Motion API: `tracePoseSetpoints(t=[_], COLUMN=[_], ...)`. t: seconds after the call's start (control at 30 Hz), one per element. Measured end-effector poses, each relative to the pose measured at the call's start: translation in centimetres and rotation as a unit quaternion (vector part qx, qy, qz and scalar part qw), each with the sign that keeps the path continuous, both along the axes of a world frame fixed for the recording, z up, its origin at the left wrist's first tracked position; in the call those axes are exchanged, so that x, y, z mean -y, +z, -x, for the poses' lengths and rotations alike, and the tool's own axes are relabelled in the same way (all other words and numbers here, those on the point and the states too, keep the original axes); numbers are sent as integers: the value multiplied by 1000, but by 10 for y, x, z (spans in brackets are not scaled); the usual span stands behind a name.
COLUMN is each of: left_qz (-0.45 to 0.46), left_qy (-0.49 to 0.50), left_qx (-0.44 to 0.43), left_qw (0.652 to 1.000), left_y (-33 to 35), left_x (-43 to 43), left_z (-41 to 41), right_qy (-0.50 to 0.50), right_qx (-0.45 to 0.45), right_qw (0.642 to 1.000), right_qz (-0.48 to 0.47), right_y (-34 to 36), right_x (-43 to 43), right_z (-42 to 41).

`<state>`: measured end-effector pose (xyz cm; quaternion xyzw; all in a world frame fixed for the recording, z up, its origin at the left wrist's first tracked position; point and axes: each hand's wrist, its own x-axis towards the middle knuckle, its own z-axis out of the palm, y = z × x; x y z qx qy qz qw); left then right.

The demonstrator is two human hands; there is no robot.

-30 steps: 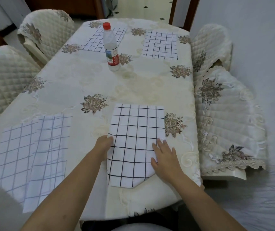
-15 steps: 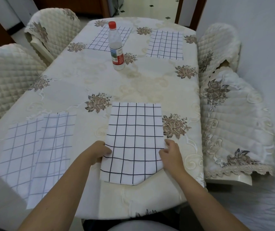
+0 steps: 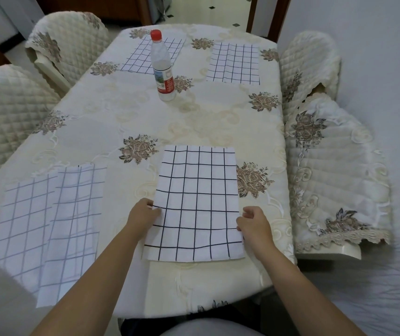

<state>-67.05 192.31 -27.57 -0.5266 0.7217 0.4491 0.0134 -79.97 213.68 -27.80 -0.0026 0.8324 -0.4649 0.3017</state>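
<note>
While both hands hold its side edges, a white checked cloth (image 3: pixel 196 202) with a black grid lies flat on the table (image 3: pixel 126 117), near the front edge and a little right of centre. I see the left hand (image 3: pixel 143 214) pinching the cloth's left edge, fingers curled. The right hand (image 3: pixel 253 224) curls onto the right edge and seems to pinch it too, though its fingertips are partly hidden.

Four similar cloths are already laid out: an overlapping pair (image 3: pixel 48 214) at the near left, plus a far-left cloth (image 3: pixel 143 57) and a far-right cloth (image 3: pixel 234 63) at the other end. A red-capped water bottle (image 3: pixel 163 69) stands upright by the far-left cloth.

I judge the laying-out nearly done, since this cloth looks square and smooth. What remains is letting go, perhaps after a last straightening tug.
</note>
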Motion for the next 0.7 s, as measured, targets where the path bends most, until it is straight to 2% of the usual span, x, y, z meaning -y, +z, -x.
tracePoseSetpoints(t=[0.1,0.17,0.23,0.33,0.43,0.47,0.53,0.6,0.7], left_qz=[46,115,212,317,327,311,333,323,310], left_qy=[-8,-2,-38,-175,-289,-302,-293,-293,-276], left_qx=[10,24,18,-31,2,33,33,58,81], left_qw=[999,993,976,931,900,900,896,898,906], left_y=[-2,-1,-5,-22,-37,-43,-55,-63,-62], left_x=[-3,-8,-16,-35,-55,-58,-60,-55,-38], left_z=[-2,-5,-9,-9,-5,-7,-18,-28,-37], right_qy=[32,79,136,251,387,416,448,450,408], right_qx=[-46,-133,-255,-378,-373,-370,-375,-395,-409], right_qw=[998,984,948,883,831,816,793,782,797], right_qz=[-34,-93,-131,-115,-145,-157,-174,-174,-176], right_y=[3,4,2,-11,-24,-30,-43,-52,-61], right_x=[0,2,9,32,54,57,54,44,24], right_z=[-4,-11,-23,-47,-71,-76,-77,-70,-49])
